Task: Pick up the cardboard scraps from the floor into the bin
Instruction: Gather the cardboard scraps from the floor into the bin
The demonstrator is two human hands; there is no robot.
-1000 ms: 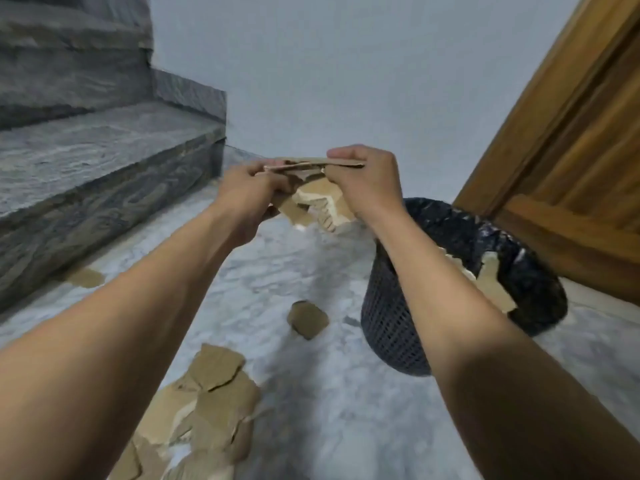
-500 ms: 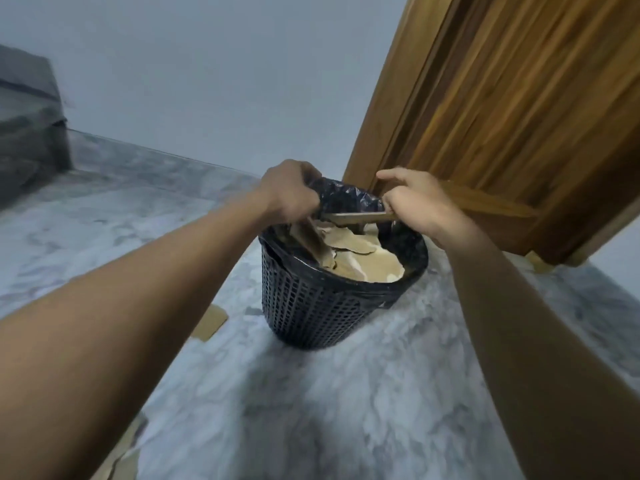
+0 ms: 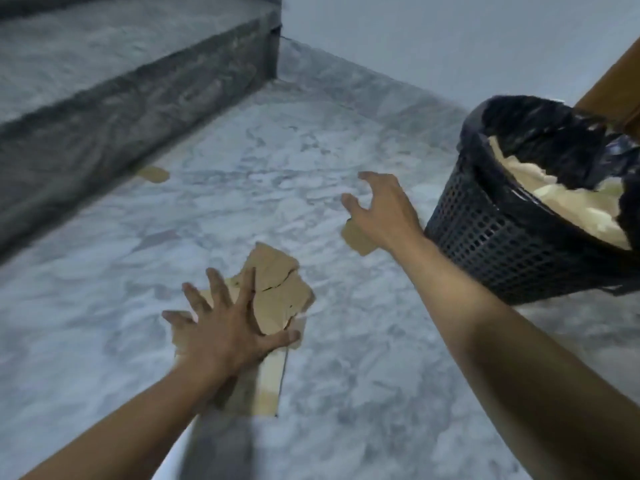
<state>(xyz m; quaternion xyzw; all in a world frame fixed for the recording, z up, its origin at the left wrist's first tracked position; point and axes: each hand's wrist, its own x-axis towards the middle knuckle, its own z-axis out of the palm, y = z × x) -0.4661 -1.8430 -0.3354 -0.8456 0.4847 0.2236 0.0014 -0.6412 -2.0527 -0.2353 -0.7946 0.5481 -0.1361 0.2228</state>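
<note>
A pile of brown cardboard scraps (image 3: 278,289) lies on the marble floor in the middle of the view. My left hand (image 3: 227,327) is spread flat over the pile's near side, fingers apart. A small scrap (image 3: 356,239) lies further right, partly hidden under my right hand (image 3: 382,211), which hovers with curled, parted fingers and holds nothing. Another small scrap (image 3: 154,174) sits by the foot of the step. The black mesh bin (image 3: 491,233) with a black liner stands at the right, holding several cardboard pieces (image 3: 568,206).
A dark stone step (image 3: 114,109) rises along the left. A grey wall (image 3: 433,46) runs behind, and a wooden door frame (image 3: 616,84) stands behind the bin. Bare marble floor (image 3: 363,393) lies between my arms.
Both hands let go of the cardboard into the bin and swung back left, down to the floor. The view turned from the bin to the scrap pile.
</note>
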